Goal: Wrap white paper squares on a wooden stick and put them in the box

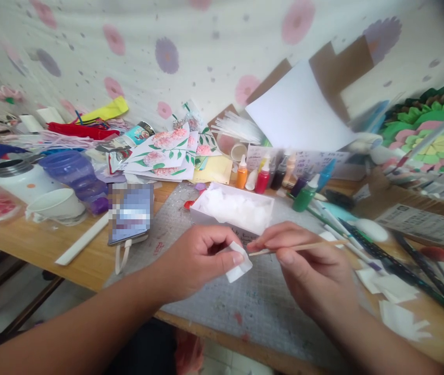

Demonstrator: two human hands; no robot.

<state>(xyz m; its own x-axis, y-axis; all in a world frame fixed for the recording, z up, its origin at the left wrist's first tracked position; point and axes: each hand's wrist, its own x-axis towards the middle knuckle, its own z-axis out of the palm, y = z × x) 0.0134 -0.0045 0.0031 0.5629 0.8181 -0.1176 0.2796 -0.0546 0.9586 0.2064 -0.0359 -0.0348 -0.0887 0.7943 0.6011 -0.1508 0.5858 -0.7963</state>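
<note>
**White paper (241, 271) and wooden stick (323, 244), one in each hand**

From my remote seat, I have the left hand (198, 260) pinching the paper between thumb and finger over the gray mat (261, 302). My right hand (315, 271) grips the stick, its tip at the paper's edge; blur leaves me unsure whether they touch. Just beyond sits a box (202, 216) of white fluff.

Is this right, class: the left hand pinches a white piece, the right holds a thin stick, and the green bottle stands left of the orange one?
One slip: in the head view the green bottle stands right of the orange bottle. The left hand pinches the white piece, and the right hand holds the thin stick.
</note>
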